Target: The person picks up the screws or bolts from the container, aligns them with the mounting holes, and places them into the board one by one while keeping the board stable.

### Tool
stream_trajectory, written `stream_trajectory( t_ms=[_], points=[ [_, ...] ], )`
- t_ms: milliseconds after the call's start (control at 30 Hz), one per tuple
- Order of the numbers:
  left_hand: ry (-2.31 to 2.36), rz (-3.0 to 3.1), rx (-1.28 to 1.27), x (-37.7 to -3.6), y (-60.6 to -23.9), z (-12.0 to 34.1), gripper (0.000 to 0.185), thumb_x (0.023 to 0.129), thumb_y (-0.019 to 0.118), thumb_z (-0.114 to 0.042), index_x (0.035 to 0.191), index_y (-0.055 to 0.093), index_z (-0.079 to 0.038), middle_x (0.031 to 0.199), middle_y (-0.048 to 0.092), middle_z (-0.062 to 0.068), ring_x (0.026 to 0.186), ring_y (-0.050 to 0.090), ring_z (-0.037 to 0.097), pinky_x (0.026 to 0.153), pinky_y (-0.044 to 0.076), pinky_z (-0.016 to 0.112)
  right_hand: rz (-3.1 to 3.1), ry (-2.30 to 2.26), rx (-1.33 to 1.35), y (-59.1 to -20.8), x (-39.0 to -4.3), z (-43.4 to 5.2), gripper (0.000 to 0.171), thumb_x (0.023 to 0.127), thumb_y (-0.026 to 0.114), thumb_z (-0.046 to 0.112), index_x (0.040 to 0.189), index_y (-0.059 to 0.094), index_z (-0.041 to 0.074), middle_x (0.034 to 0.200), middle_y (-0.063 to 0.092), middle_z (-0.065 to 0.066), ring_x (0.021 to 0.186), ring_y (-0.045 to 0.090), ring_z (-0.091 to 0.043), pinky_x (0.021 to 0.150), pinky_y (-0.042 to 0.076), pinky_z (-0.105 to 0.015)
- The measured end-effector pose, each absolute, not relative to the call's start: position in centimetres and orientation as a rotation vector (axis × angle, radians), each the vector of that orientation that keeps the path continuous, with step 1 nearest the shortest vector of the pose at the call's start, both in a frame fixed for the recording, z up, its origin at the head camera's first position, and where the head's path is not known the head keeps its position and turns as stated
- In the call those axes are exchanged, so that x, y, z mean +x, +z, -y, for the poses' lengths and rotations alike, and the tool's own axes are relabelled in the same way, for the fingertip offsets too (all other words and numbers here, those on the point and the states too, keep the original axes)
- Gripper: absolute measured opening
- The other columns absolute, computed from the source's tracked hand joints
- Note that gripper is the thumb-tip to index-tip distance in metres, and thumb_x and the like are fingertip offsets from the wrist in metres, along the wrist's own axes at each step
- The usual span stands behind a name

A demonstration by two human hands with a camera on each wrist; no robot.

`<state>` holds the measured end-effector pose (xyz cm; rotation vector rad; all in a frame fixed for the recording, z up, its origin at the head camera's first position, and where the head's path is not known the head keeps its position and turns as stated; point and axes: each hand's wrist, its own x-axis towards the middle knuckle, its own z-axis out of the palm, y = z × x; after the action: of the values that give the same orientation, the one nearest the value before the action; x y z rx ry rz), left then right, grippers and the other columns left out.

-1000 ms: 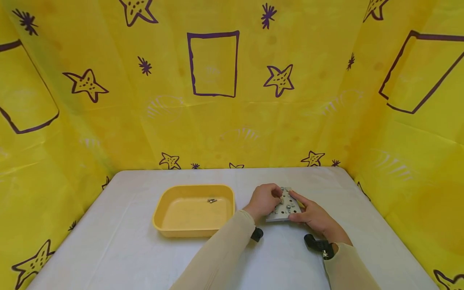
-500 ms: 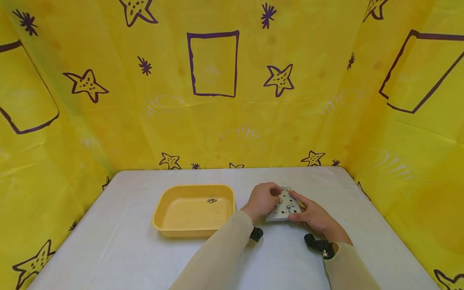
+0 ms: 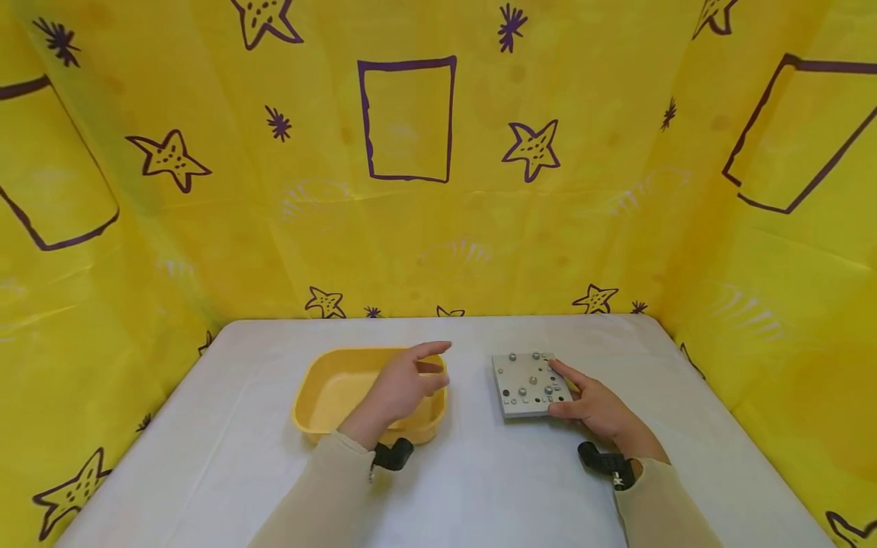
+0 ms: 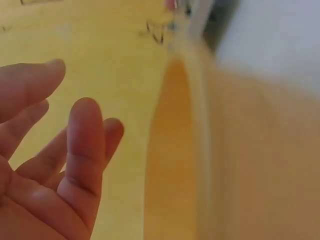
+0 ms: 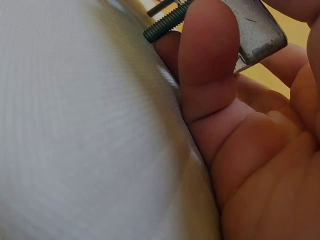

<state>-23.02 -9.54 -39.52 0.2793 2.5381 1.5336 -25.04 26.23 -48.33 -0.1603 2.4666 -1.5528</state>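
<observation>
The tray (image 3: 332, 396) is yellow and smooth, with round corners and a low wall. To the right of the tray, and a little apart from it, is a flat gray plate (image 3: 515, 374). It looks like metal, and it has straight sides, small holes and shiny round bolts (image 3: 533, 380) on top. Up close, from the right wrist, a dark screw (image 5: 167, 23) with ridges like a spring sticks out by the metal.

The left hand (image 3: 400, 384) is above the right part of the tray. Its fingers are a bit bent, with a wide gap between thumb and pointer finger. The right hand (image 3: 596, 407) is on the far right of the tray, and it grips the plate by its right side, thumb near and pointer finger far.

White table (image 3: 479, 487) shows in a strip between the tray and the plate, with a bigger stretch in front of the tray. Behind the tray, a thin band of table runs to its back edge, where a yellow cloth (image 3: 411, 251) with drawn stars stands up like a wall.
</observation>
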Motion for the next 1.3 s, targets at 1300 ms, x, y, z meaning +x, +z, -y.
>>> stream_trajectory(
  t_ms=[1300],
  points=[
    [0.767,-2.998,0.523,-25.9,-45.0,14.7,0.027,0.083,0.066,0.003,0.109,0.073,-0.001,0.107,0.069,0.011,0.099,0.062,0.026,0.095,0.047,0.045,-2.456,-1.564,-0.181,-48.4,-24.9,-26.1,0.102,0.074,0.087,0.040,0.158,0.030,0.029,0.157,0.032,-0.014,0.119,0.048,-0.029,0.110,0.026,-0.052]
  ],
)
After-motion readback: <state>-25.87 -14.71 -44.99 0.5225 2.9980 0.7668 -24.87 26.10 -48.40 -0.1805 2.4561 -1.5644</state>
